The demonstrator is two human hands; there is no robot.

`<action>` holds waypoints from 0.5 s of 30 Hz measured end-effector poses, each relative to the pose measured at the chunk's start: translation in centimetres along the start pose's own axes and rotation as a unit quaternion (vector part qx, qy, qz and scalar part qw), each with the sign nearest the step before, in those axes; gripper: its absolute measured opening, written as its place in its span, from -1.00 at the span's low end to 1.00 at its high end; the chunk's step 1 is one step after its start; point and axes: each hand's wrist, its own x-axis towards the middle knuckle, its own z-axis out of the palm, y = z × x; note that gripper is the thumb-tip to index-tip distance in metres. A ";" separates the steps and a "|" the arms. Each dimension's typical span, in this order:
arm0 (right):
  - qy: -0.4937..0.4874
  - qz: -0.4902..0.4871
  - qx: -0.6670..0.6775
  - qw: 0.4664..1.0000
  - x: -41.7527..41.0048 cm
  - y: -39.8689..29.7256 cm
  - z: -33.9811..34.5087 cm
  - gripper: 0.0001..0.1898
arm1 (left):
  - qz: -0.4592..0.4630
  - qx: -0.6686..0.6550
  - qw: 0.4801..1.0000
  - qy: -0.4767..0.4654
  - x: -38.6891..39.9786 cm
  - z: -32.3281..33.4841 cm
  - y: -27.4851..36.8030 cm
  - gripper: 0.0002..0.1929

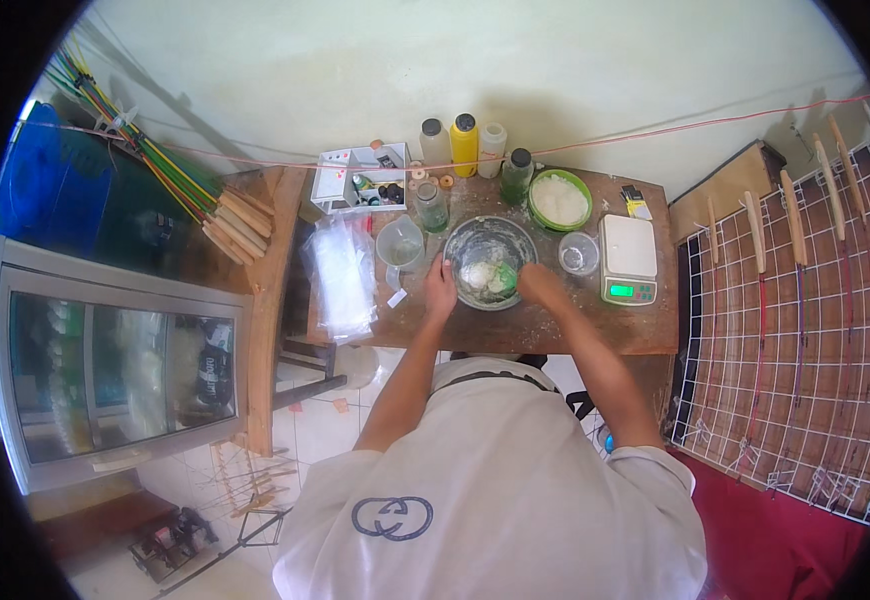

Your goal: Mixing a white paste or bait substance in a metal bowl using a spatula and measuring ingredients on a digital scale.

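A round metal mixing bowl stands on the wooden table, its inner wall smeared with a pale residue. White powder and a pale, lumpy mixture lie at its bottom. My left hand holds the bowl at its left side, thumb up near the rim. Over the right rim, my right hand is closed around a green utensil, whose end dips into the mixture. Its handle is hidden in my fist, so its exact kind is unclear. Just behind the bowl sits a green bowl of white, crumbly material.
A clear plastic cup and a lit digital scale stand right. Left are a measuring jug, a glass jar and plastic bags. Bottles, including a yellow one, and a white organizer box line the back.
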 end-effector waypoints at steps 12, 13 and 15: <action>0.107 -0.042 -0.051 0.992 -0.2 0.0 -1.7 -0.81 | 0.012 0.010 1.000 -0.011 0.0 -0.2 0.6 -0.61; 0.115 -0.042 -0.064 0.990 0.0 -0.1 -2.1 -0.82 | 0.013 0.011 1.000 -0.014 0.1 -0.2 0.9 -0.61; 0.123 -0.042 -0.077 0.989 0.4 -0.5 -2.2 -0.82 | 0.021 0.028 0.999 -0.036 0.3 -0.5 1.2 -0.64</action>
